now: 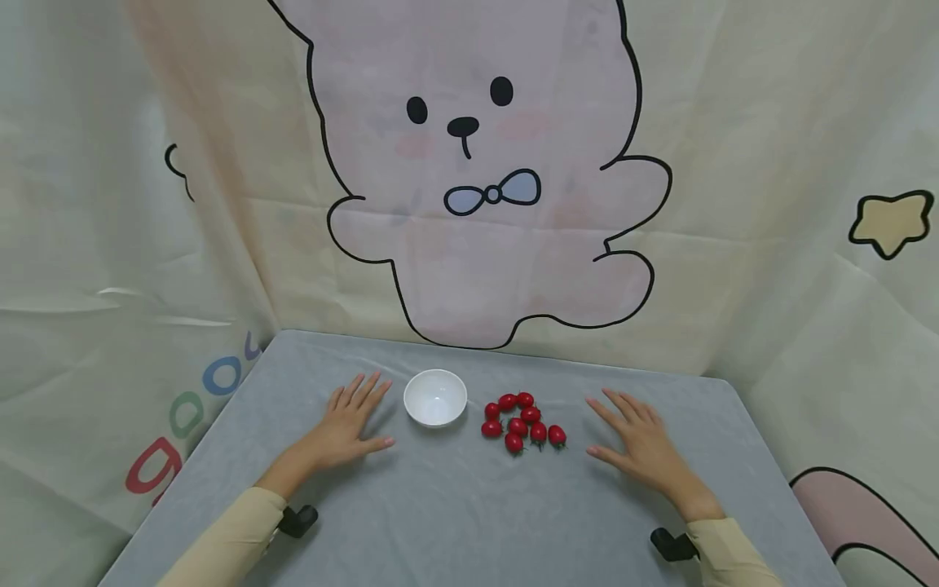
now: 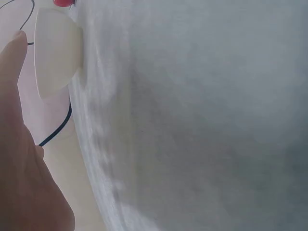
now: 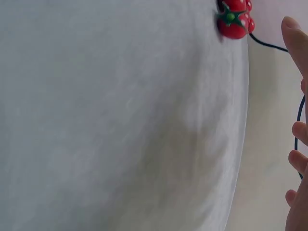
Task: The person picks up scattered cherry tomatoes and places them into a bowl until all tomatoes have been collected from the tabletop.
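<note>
A small white bowl (image 1: pixel 436 399) stands upright near the middle of the table, its inside bare. Just right of it lies a loose cluster of several red cherry tomatoes (image 1: pixel 517 426), some with green stems. My left hand (image 1: pixel 343 426) is held over the table left of the bowl, fingers spread and holding nothing. In the left wrist view the bowl (image 2: pixel 57 53) shows from the side, beyond the thumb. To the right of the tomatoes, my right hand (image 1: pixel 644 442) hovers with fingers spread, also holding nothing. The right wrist view catches a few tomatoes (image 3: pixel 233 21) at its top.
A grey cloth covers the table (image 1: pixel 469 522). Behind it hangs a pale curtain (image 1: pixel 734 122) printed with a large bear, with more printed fabric on both sides. Each wrist carries a black camera mount, one at the left cuff (image 1: pixel 298 521) and one at the right (image 1: pixel 672 545).
</note>
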{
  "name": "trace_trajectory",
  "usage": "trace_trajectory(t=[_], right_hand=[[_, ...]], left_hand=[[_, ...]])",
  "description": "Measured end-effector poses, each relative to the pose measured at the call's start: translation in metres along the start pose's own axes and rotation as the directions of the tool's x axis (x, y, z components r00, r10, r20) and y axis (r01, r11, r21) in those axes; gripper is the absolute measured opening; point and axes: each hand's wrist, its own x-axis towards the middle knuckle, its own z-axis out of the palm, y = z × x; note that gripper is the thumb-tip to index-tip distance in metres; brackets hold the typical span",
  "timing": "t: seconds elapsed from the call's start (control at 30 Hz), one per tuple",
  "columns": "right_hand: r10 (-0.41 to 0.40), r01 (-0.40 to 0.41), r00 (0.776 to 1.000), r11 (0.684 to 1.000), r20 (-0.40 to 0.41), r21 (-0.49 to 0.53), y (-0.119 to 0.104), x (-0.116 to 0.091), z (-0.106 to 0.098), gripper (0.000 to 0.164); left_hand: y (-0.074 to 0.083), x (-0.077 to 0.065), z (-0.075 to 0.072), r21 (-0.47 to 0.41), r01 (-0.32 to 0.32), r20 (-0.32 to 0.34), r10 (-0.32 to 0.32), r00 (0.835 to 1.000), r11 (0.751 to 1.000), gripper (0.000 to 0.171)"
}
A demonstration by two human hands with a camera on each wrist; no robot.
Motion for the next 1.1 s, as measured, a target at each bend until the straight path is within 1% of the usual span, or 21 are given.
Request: trace_trajectory(t=[0.2,0.47,0.57,0.63,0.8,0.9,1.1], right_hand=[[0.003,-0.004,1.0,1.0,0.027,0.014,-0.01,0.014,0.001,0.081],[0.033,-0.037,0.996,0.998,0.088,0.043,-0.023,0.027,0.005,0.079],[0.026,-0.029,0.997,0.998,0.074,0.052,-0.024,0.029,0.012,0.079],[0.008,-0.011,0.999,0.999,0.051,0.047,-0.024,0.03,0.018,0.078],[-0.032,0.032,0.999,0.999,-0.004,0.04,-0.025,0.031,0.029,0.072],[-0.037,0.037,0.999,0.999,-0.019,0.029,-0.026,0.031,0.033,0.067],[-0.031,0.031,0.999,0.999,-0.024,-0.009,-0.029,0.029,0.037,0.065]], left_hand=[[0.006,0.013,-0.003,0.025,-0.003,0.014,0.003,1.0,1.0,0.097],[0.013,0.033,-0.003,0.039,-0.003,0.031,0.002,1.0,0.999,0.098],[0.014,0.039,-0.002,0.038,-0.01,0.034,0.009,0.999,0.999,0.099],[0.016,0.042,-0.001,0.039,-0.018,0.029,0.017,0.999,0.999,0.099],[0.02,0.046,0.003,0.022,-0.025,0.021,0.025,0.999,0.999,0.1],[0.021,0.048,0.006,0.015,-0.025,0.019,0.024,1.0,1.0,0.1],[0.022,0.05,0.012,0.01,-0.007,0.018,0.007,1.0,1.0,0.102]])
